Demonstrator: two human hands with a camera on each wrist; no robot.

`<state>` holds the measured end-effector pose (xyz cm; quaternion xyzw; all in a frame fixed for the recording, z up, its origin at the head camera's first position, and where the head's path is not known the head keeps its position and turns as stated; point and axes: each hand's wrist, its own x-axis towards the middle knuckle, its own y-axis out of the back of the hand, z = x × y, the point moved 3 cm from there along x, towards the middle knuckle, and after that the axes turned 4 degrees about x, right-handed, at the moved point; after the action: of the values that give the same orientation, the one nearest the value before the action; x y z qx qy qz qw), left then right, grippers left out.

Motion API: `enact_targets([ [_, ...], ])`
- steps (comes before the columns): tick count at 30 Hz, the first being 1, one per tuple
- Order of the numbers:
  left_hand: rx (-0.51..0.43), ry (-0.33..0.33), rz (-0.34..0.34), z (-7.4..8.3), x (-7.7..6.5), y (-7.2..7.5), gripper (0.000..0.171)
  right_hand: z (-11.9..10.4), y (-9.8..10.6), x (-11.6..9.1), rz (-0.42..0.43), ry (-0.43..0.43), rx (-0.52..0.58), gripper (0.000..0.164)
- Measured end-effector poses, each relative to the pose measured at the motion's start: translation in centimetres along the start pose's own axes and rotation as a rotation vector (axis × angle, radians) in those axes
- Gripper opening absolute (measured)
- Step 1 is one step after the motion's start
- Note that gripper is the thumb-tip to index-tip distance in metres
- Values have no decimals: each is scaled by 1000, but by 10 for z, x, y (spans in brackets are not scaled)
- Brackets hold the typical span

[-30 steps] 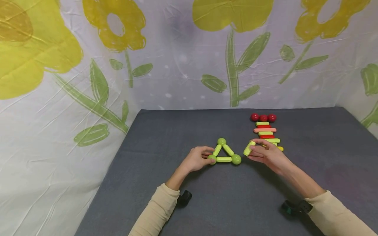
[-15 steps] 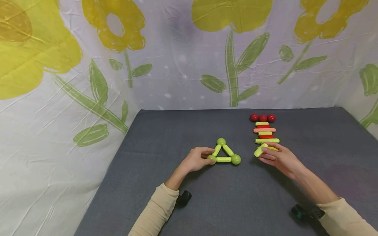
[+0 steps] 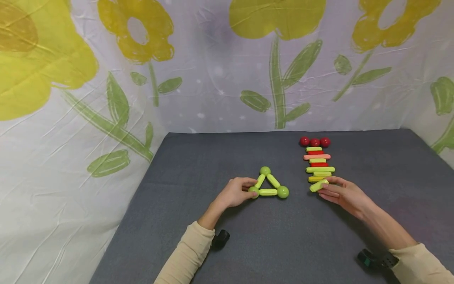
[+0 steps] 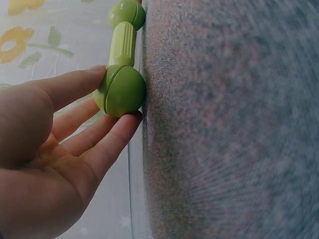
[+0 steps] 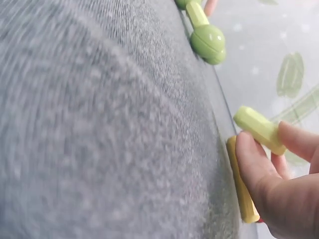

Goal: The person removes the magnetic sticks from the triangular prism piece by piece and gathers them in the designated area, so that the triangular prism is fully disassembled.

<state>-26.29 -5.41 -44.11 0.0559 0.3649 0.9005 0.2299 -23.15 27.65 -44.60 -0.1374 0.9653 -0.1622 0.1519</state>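
Observation:
A triangle of light green rods and green balls lies on the dark cloth. My left hand holds its lower-left green ball between thumb and fingers; the left wrist view shows this grip on the ball up close. To the right, my right hand pinches a short light green rod near one end, with the other end sticking out to the left. This rod is tilted in the right wrist view, just above a yellow rod lying on the cloth.
Beyond my right hand, several green, red, pink and yellow rods lie in a column. Three red balls sit behind them. The dark table cloth ends at a flowered backdrop.
My right hand has moved right and towards me with the light green rod, from beside the triangle to the near end of the rod column. My left hand stays at the ball.

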Motion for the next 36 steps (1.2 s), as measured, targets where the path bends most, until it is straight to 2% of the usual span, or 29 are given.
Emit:
enact_targets([
  [2, 0, 1, 1, 0, 0, 0, 41, 1, 3, 0, 8, -3, -17, 40],
  [9, 6, 6, -1, -1, 1, -1, 40, 3, 12, -2, 88, -25, -146, 64],
  [16, 5, 2, -4, -2, 1, -1, 40, 2, 18, -3, 193, -98, -201, 72],
  [21, 8, -3, -4, -2, 1, -1, 40, 1, 19, -3, 249, -134, -216, 71],
  [25, -2, -9, -5, -1, 1, -1, 40, -2, 20, -5, 249, -135, -222, 69],
  [31, -8, -2, -3, -1, 0, 0, 40, -4, 21, -8, 241, -125, -168, 73],
  [36, -3, 9, -4, -1, 0, 0, 41, -4, 21, -9, 239, -123, -132, 69],
])
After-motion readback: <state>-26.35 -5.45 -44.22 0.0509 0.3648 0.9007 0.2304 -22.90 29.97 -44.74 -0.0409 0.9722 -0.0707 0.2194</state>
